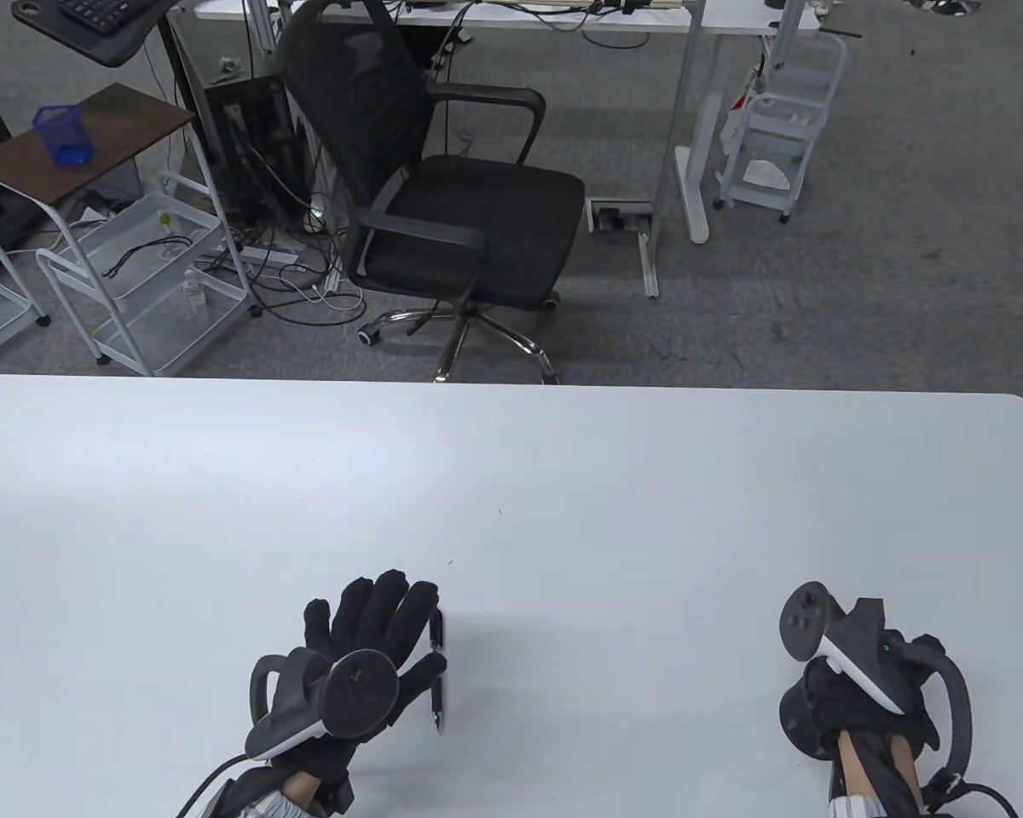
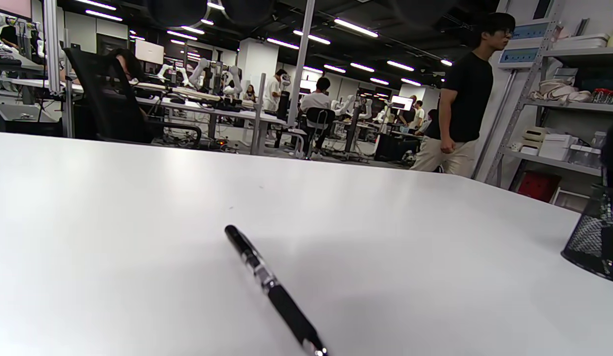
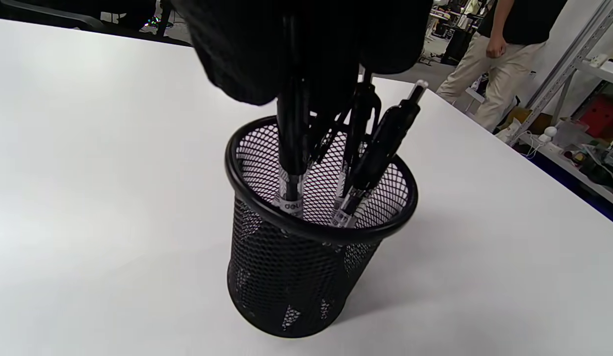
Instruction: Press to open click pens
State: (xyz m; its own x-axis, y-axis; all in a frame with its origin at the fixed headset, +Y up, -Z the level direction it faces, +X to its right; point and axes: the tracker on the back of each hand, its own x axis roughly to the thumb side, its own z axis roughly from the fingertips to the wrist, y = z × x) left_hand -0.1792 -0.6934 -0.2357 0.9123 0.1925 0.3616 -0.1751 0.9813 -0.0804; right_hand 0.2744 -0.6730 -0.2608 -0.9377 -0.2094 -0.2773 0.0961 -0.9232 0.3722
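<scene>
A black click pen [image 1: 436, 677] lies flat on the white table [image 1: 563, 511], just right of my left hand [image 1: 375, 626]. That hand is spread open, palm down, with the thumb at the pen's barrel. The pen also shows in the left wrist view [image 2: 272, 289], with no fingers on it. My right hand [image 1: 848, 694] is over a black mesh pen cup [image 3: 311, 257] that holds several click pens. Its gloved fingers [image 3: 247, 59] close around the top of one upright pen [image 3: 290, 148]. Another pen [image 3: 385, 138] leans free at the cup's right.
The pen cup shows at the right edge of the left wrist view [image 2: 595, 247] and under my right hand in the table view [image 1: 797, 724]. A black office chair [image 1: 443, 196] stands beyond the table's far edge.
</scene>
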